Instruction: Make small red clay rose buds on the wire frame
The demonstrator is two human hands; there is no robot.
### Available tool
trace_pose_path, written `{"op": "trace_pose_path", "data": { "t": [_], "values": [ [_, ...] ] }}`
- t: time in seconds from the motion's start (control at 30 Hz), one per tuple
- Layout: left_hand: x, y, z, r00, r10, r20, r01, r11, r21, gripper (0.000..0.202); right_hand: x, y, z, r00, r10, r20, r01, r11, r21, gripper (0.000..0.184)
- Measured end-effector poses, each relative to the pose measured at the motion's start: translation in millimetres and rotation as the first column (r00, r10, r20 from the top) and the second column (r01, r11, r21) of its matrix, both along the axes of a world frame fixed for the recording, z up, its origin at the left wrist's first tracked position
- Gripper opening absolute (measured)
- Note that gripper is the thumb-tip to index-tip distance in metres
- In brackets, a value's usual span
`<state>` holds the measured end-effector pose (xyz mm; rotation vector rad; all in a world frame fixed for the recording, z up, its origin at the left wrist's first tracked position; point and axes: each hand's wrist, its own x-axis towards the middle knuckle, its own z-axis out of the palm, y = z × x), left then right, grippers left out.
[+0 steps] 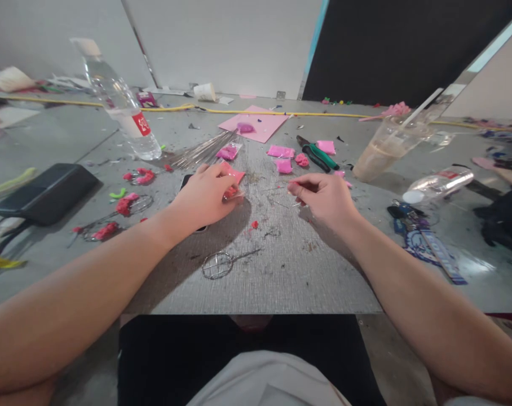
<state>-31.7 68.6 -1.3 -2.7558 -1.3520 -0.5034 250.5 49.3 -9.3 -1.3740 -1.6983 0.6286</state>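
Note:
My left hand [207, 194] is closed round a small clear packet of red clay [230, 193] and rests over a dark phone-like object [186, 180]. Another pink-red packet [234, 172] lies just beyond its fingers. Thumb and forefinger of my right hand [326, 197] are pinched together; a speck of red shows at the tips, but what they grip is too small to name. Thin wire [281, 201] lies beside those fingertips. Closer to me is a wire ring with crossbars and a twisted stem [217, 265]. A red crumb [255, 224] sits between the hands.
Green-handled pliers [319, 156], pink packets [280, 151] and a bundle of wires [205, 149] lie beyond my hands. A water bottle [127, 113] stands left, near clay-covered wire pieces [124, 204] and a black box [47, 192]. Rightward are an iced drink cup [378, 149], a fallen bottle [440, 183] and keys [408, 211].

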Motion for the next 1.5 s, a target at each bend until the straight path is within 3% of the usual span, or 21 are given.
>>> {"op": "trace_pose_path", "data": {
  "t": [0.07, 0.17, 0.27, 0.37, 0.47, 0.63, 0.8, 0.93, 1.03, 1.13, 1.33, 1.5],
  "values": [
    [3, -7, 7.5, 0.997, -0.05, 0.066, 0.046, 0.997, 0.058, 0.033, -3, -3, 2.4, 0.999, 0.027, -0.026, -0.028, 1.0, -0.009, 0.024],
    [8, -24, 19.8, 0.949, -0.257, 0.182, 0.241, 0.965, 0.106, 0.032, -5, -6, 3.2, 0.994, 0.046, -0.096, -0.047, 0.999, -0.005, 0.025],
    [12, -41, 26.2, 0.901, -0.43, 0.055, 0.433, 0.901, -0.041, 0.041, -5, -7, 3.1, 0.987, 0.054, -0.149, -0.056, 0.998, -0.009, 0.031],
    [17, -50, 25.3, 0.881, -0.45, -0.147, 0.414, 0.883, -0.22, 0.049, -6, -10, 2.9, 0.984, 0.074, -0.162, -0.071, 0.997, 0.021, 0.033],
    [22, -54, 21.1, 0.852, -0.472, -0.228, 0.375, 0.852, -0.366, 0.034, -10, -15, 1.3, 0.973, 0.122, -0.196, -0.111, 0.992, 0.066, 0.021],
    [26, -56, 12.6, 0.885, -0.439, -0.156, 0.335, 0.832, -0.442, 0.02, -17, -23, -2.5, 0.95, 0.214, -0.229, -0.202, 0.976, 0.077, 0.018],
    [26, -52, 12.4, 0.899, -0.437, 0.003, 0.389, 0.797, -0.461, 0.012, -19, -30, -0.9, 0.927, 0.233, -0.292, -0.23, 0.972, 0.047, 0.017],
    [26, -49, 18.7, 0.916, -0.355, 0.189, 0.397, 0.728, -0.558, 0.016, -21, -37, 6.4, 0.918, 0.305, -0.252, -0.297, 0.952, 0.071, 0.015],
    [26, -49, 20.2, 0.938, -0.2, 0.282, 0.341, 0.674, -0.656, 0.021, -23, -42, 11.7, 0.881, 0.457, -0.12, -0.444, 0.888, 0.121, 0.01],
    [27, -47, 18.2, 0.915, -0.041, 0.402, 0.335, 0.633, -0.698, 0.018, -23, -44, 12.3, 0.842, 0.536, -0.065, -0.526, 0.842, 0.125, 0.014],
    [27, -44, 16.9, 0.796, 0.173, 0.581, 0.401, 0.568, -0.718, 0.013, -20, -43, 8.3, 0.879, 0.46, -0.124, -0.449, 0.887, 0.105, 0.01],
    [27, -45, 19.2, 0.745, 0.244, 0.621, 0.43, 0.536, -0.727, 0.012, -20, -41, 7.0, 0.89, 0.446, -0.094, -0.441, 0.895, 0.066, 0.01]
  ]
}}
